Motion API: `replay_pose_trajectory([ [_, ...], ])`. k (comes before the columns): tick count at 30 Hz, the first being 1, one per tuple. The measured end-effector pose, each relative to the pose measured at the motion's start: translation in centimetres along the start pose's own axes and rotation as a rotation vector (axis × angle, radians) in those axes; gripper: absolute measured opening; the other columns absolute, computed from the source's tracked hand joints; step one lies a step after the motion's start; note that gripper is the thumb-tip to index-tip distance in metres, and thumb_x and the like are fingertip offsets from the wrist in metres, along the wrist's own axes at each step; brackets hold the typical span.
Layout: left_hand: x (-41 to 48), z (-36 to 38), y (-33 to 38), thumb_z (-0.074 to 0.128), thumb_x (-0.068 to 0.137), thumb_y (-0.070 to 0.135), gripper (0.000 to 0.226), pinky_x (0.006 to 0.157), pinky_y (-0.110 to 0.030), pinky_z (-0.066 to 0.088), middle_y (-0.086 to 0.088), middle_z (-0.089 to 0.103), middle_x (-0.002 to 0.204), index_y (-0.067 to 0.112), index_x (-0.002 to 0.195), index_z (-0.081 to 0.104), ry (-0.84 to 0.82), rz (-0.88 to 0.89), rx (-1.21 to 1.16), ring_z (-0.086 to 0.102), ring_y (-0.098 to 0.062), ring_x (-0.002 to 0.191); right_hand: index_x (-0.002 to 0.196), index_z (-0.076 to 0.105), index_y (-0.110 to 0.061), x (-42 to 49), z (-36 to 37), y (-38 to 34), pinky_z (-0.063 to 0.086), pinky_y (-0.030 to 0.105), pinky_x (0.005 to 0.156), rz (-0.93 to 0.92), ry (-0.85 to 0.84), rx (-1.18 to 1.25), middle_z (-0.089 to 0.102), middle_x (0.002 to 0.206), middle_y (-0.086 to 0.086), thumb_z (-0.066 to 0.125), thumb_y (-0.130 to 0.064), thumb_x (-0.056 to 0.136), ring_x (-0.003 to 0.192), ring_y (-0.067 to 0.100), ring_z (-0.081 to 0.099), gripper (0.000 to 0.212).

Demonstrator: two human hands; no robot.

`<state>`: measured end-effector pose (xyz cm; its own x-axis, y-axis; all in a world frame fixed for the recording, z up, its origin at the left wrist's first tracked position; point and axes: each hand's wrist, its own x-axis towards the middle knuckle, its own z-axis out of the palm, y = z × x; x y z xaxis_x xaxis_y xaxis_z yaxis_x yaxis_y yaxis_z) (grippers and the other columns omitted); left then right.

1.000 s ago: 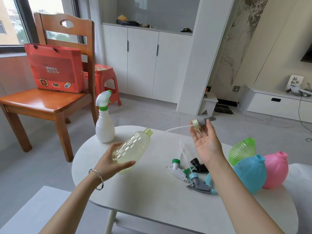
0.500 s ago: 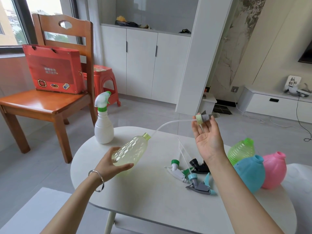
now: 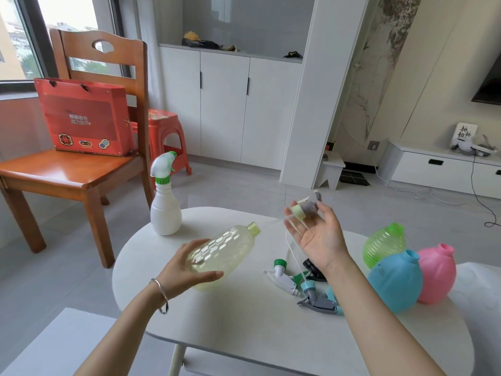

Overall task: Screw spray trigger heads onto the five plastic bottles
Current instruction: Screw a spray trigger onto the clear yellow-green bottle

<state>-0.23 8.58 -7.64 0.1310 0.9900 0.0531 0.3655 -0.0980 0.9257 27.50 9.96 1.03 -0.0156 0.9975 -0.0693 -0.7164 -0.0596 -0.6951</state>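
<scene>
**Fig. One bottle of five fitted; I am pairing the second with its head.**

On the table, at 3 o'clock, the blue bottle, pink bottle and green bottle sit bunched close, necks bare. At 10 o'clock my left hand wraps its fingers round the tilted yellow bottle, whose open neck points toward 1 o'clock. At 11 o'clock stands the white bottle, head on; I judge it the only one finished. At 12 o'clock my right hand pinches a trigger head at its fingertips, apart from that neck; its tube is too blurred to trace. Three loose heads lie near centre, so four bottles remain.
</scene>
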Motion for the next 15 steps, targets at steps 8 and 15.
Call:
replay_pose_trajectory([
  [8,-0.3,0.6,2.1,0.085,0.043,0.045,0.087,0.085,-0.024,0.052,0.007,0.061,0.120,0.039,0.123,0.050,-0.070,0.010,-0.256,0.066,-0.010,0.100,0.098,0.064,-0.010,-0.6,-0.4,1.8,0.056,0.024,0.074,-0.010,-0.047,-0.546,0.069,0.098,0.003,0.069,-0.026,0.074,0.084,0.012,0.070,0.029],
  [15,0.2,1.3,2.6,0.082,0.039,0.067,0.085,0.073,-0.027,0.054,0.004,0.067,0.110,0.030,0.113,0.061,-0.033,-0.139,-0.624,0.066,-0.011,0.084,0.094,0.068,-0.008,-1.0,-0.6,1.0,0.055,0.021,0.075,-0.057,-0.197,-0.682,0.069,0.102,-0.004,0.070,-0.007,0.076,0.087,0.007,0.066,0.018],
])
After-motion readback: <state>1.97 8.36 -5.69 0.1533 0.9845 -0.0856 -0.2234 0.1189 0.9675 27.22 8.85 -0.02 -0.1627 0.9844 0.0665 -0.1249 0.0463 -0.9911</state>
